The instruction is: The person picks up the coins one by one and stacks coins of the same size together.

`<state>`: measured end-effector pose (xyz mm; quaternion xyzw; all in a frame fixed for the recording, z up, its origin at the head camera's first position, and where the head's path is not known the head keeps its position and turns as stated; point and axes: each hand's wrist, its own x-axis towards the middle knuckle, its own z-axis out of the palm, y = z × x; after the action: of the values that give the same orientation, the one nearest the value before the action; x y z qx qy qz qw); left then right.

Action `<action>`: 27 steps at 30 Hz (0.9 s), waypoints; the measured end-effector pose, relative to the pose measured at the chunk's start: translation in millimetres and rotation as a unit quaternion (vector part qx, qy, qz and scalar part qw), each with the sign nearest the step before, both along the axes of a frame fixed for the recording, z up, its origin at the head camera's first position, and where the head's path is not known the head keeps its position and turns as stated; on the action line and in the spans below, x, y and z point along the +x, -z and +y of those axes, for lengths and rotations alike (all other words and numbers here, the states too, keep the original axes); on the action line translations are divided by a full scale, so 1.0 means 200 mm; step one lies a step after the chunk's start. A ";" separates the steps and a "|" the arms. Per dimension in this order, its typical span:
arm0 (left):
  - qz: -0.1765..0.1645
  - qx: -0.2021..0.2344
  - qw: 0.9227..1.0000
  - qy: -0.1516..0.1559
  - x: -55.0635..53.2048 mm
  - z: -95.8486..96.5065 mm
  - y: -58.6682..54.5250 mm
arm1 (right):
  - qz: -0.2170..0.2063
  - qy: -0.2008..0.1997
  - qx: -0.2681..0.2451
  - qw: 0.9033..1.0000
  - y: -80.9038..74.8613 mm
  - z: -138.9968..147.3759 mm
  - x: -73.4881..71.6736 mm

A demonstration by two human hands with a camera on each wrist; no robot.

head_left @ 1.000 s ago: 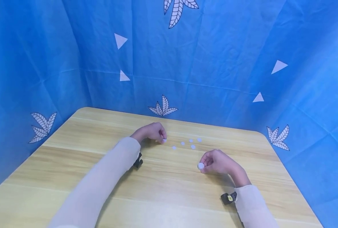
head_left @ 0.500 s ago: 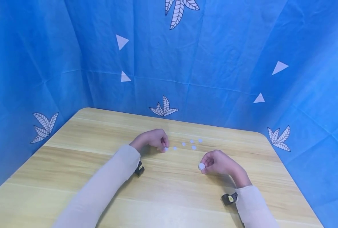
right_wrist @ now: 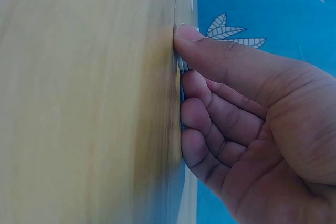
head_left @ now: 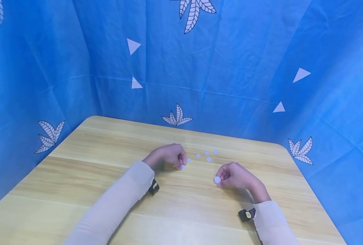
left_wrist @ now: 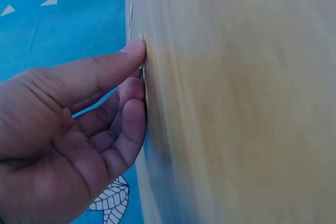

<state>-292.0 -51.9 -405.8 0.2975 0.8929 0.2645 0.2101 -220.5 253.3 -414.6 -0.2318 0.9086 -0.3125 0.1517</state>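
Observation:
My left hand (head_left: 172, 156) pinches a silvery-white coin (head_left: 183, 166) between thumb and curled fingers, at the tabletop. Seen from the left wrist, its thumb and fingertips meet the wood, and the coin is mostly hidden. Nearer and to the right, my right hand (head_left: 237, 175) grips a small stack of coins (head_left: 217, 180) low against the table; thin stacked edges (right_wrist: 182, 64) show below the thumb in the right wrist view. Between and beyond the hands several loose coins lie flat and apart, among them one coin (head_left: 189, 160) beside the left fingertips and another coin (head_left: 209, 159) farther right.
The light wooden table (head_left: 181, 207) has rounded far corners. A blue curtain (head_left: 245, 68) printed with leaves and triangles hangs close around its back and sides. Each wrist bears a black camera, such as the right wrist camera (head_left: 246, 214).
My left hand has moved nearer and slightly right with its coin, past the leftmost loose coin. The right hand keeps its place with the stack. The head view has shifted slightly.

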 end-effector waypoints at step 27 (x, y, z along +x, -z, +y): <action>0.006 0.029 0.998 0.060 0.14 0.22 0.02 | 0.009 -0.010 -0.003 1.000 0.01 0.00 -0.01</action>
<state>-263.3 -8.5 -409.8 0.3578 0.8670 0.2750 0.2112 -222.4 253.1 -416.7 -0.2439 0.9067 -0.3116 0.1463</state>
